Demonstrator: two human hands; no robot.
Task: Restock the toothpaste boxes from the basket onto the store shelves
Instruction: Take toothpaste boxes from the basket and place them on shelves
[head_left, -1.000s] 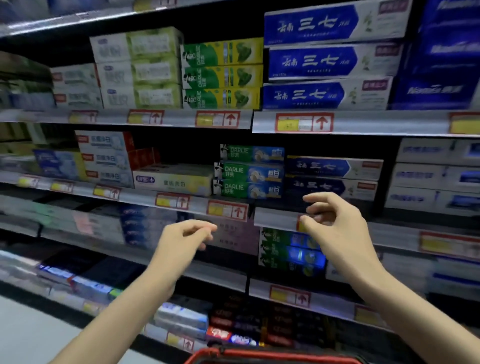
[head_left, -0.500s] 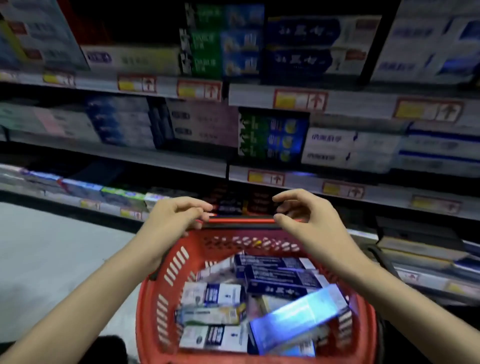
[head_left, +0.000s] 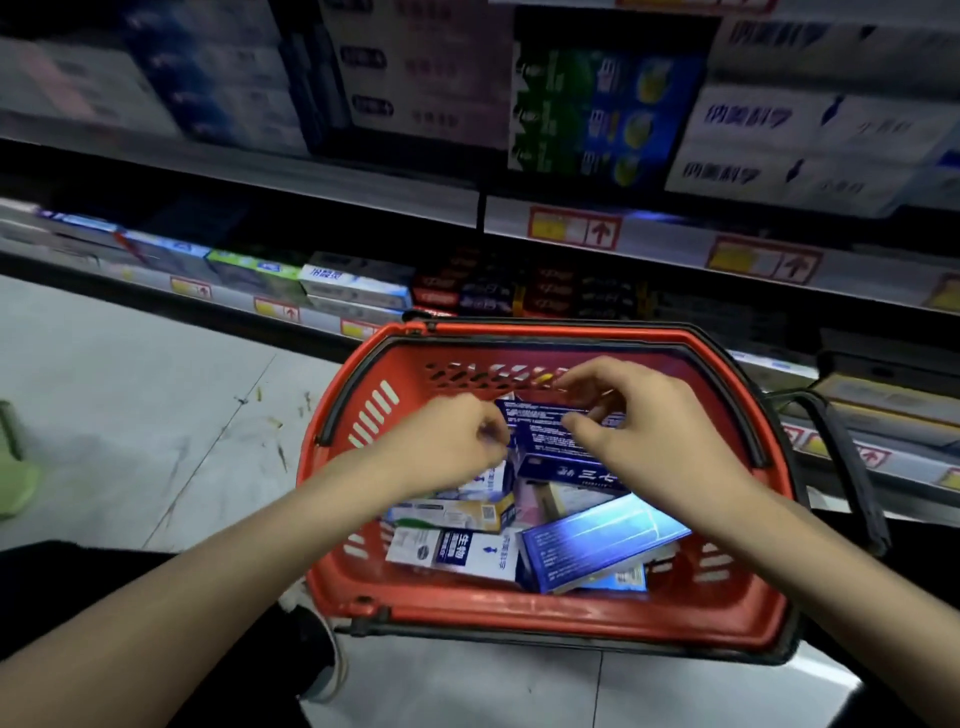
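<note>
A red basket (head_left: 519, 616) stands on the floor below me, with several toothpaste boxes lying loose in it. On top at the far side lies a dark blue toothpaste box (head_left: 558, 447). My right hand (head_left: 654, 431) reaches over it, its thumb and forefinger pinching the box across its width. The curled fingers of my left hand (head_left: 452, 441) meet the box's left end, but blur hides whether they hold it. A shiny blue box (head_left: 597, 545) and a white-and-blue box (head_left: 457, 553) lie nearer me.
Store shelves (head_left: 649, 236) stacked with toothpaste boxes rise behind the basket, with yellow price tags along their edges. The basket's black handle (head_left: 852, 467) hangs down at the right. Grey floor tiles (head_left: 130, 415) spread to the left. A green shoe (head_left: 15, 483) shows at the far left.
My view has dropped from the shelves to the basket. Both hands went down from shelf height into it and closed in on the dark blue box.
</note>
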